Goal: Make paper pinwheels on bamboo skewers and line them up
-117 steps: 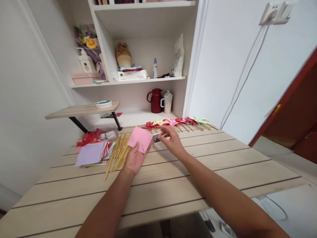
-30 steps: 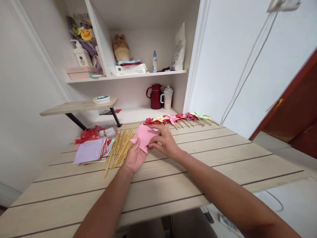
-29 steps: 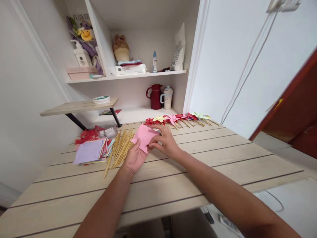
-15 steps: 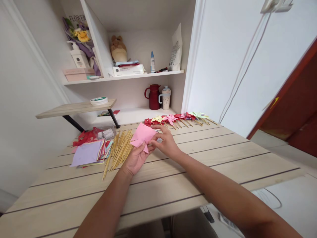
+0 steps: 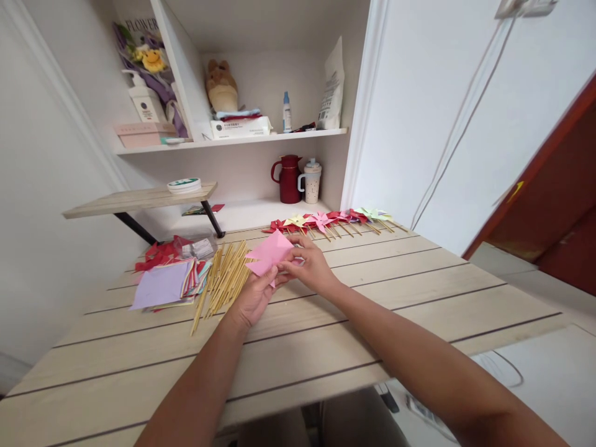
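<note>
A pink paper square (image 5: 269, 252) with cut corners is held a little above the wooden table (image 5: 326, 323). My left hand (image 5: 252, 300) supports it from below, fingers pinched on its near edge. My right hand (image 5: 311, 268) grips its right side, fingertips folded onto the paper. Left of my hands lies a bundle of bamboo sticks (image 5: 223, 282). Beyond them sits a stack of coloured paper squares (image 5: 162, 287) with a lilac sheet on top.
A row of finished paper pinwheels (image 5: 333, 220) on sticks lies along the table's far edge. Red paper scraps (image 5: 161, 253) and a small clear packet (image 5: 198, 247) sit at the far left. A red jug (image 5: 289, 179) and cup (image 5: 311, 180) stand on the shelf behind.
The pink paper has tilted and shifted slightly as both hands worked its right corner. Earlier my right hand was at a small item beside the paper; now it grips the paper.
</note>
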### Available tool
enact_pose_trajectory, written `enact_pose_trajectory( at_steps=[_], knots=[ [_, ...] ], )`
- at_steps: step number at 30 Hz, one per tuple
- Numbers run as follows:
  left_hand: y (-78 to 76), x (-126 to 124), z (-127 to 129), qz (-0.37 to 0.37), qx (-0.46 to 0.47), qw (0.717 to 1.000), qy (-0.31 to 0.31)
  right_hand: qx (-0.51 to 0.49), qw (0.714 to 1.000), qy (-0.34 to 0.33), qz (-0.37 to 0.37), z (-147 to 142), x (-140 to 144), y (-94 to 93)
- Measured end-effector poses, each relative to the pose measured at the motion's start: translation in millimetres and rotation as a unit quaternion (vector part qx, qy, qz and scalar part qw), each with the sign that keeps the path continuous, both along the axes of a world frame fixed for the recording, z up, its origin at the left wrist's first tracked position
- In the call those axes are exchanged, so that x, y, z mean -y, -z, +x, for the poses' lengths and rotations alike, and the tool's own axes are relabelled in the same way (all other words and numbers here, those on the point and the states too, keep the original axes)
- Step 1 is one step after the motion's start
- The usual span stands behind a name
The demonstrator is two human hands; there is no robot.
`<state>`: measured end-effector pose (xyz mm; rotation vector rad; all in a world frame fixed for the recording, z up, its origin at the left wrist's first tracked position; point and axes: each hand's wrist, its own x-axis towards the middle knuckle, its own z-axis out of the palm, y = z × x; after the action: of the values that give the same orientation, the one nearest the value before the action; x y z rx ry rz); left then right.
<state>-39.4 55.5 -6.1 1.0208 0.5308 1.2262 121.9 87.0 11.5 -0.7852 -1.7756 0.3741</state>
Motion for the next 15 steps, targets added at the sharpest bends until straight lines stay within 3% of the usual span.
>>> enact_pose_trajectory(
  at_steps=[15],
  knots=[
    [2.8, -3.1, -1.2, -0.009, -0.040, 0.998, -0.041, -0.006, 0.999, -0.035, 0.005, 0.6, 1.5, -1.4]
  ],
)
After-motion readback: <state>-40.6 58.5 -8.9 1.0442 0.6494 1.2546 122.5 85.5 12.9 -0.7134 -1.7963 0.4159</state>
